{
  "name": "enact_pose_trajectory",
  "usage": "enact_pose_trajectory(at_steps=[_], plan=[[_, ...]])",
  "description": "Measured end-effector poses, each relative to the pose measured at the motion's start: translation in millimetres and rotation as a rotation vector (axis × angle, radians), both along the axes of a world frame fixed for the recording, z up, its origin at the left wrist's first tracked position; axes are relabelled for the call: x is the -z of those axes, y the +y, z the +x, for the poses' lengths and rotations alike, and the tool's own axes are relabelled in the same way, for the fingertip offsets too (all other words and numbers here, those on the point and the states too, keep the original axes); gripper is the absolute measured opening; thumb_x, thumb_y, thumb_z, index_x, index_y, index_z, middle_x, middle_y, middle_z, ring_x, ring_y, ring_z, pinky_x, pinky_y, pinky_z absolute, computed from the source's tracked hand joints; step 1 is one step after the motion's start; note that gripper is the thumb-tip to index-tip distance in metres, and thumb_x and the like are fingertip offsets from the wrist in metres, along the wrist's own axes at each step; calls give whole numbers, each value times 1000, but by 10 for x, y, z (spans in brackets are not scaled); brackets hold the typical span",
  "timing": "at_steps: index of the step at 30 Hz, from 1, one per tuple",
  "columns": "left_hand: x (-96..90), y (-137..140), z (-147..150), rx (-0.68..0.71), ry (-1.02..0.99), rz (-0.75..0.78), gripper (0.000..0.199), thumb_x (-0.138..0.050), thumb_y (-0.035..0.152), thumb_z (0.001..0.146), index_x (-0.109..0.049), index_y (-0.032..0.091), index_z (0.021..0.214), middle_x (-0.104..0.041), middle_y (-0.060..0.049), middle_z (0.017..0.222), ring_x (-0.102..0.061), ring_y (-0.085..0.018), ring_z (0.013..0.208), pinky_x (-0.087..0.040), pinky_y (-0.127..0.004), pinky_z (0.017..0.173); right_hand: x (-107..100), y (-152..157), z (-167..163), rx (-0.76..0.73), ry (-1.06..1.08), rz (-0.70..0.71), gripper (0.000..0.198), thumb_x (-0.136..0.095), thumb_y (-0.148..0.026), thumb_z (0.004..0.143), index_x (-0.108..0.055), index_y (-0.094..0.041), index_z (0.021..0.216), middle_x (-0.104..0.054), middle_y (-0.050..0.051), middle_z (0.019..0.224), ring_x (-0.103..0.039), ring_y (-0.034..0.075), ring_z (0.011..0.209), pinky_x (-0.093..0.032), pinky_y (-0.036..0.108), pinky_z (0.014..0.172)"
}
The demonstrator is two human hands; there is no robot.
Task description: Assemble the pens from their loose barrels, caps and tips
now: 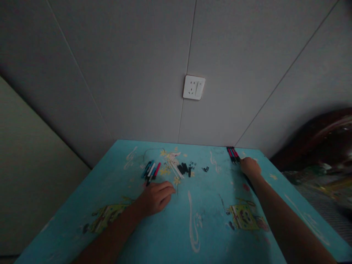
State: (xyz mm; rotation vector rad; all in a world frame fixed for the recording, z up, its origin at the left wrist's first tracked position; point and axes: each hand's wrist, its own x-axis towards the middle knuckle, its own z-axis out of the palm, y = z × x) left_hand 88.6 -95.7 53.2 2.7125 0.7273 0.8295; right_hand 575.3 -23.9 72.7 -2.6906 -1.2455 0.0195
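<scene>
My left hand [158, 198] rests on the blue patterned tablecloth [162, 238], its fingers loosely bent and slightly apart. Nothing shows in it. Just beyond it lies a group of pen barrels [151, 170] in blue, white and pink with black ends. At the table's far right, my right hand [250, 167] is closed at the lower end of a row of red and black pens [232, 155]. Its fingers seem to grip the rightmost pen; the fingertips are partly hidden. Between the hands lie thin white refills [176, 168], black grips [183, 168] and small black pieces [205, 169].
A grey panelled wall [143, 73] with a white socket [194, 87] stands along the table's far edge. To the left is a pale panel [35, 176]. On the right are a dark red curved piece of furniture [324, 139] and a blurred clear plastic bag [327, 179].
</scene>
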Motion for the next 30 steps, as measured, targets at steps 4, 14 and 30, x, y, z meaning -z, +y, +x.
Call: enact_pose_trajectory(at_steps=[4, 14, 30], plan=[[1, 24, 67, -63, -38, -61, 26, -43, 13, 91, -65, 19, 105, -67, -8, 99, -64, -17, 90, -51, -30, 82, -134, -116, -250, -103, -25, 82, 39, -43, -31, 91, -73, -8, 100, -69, 27, 103, -66, 34, 97, -48, 40, 81], [121, 202, -12, -733, 115, -21, 32, -57, 26, 87, -61, 16, 118, -59, -13, 104, -56, -28, 100, -45, -43, 91, 95, -687, -2229, -810, 284, 523, 38, -38, -35, 97, -68, -16, 112, -72, 12, 103, -67, 22, 85, -50, 34, 80], [109, 108, -5, -886, 297, 38, 20, -51, 27, 90, -67, 17, 98, -66, -13, 92, -61, -28, 85, -46, -40, 77, 160, -1053, -2668, -1192, 288, 318, 29, -43, -27, 99, -68, -20, 110, -69, 8, 87, -63, 21, 82, -49, 35, 82]])
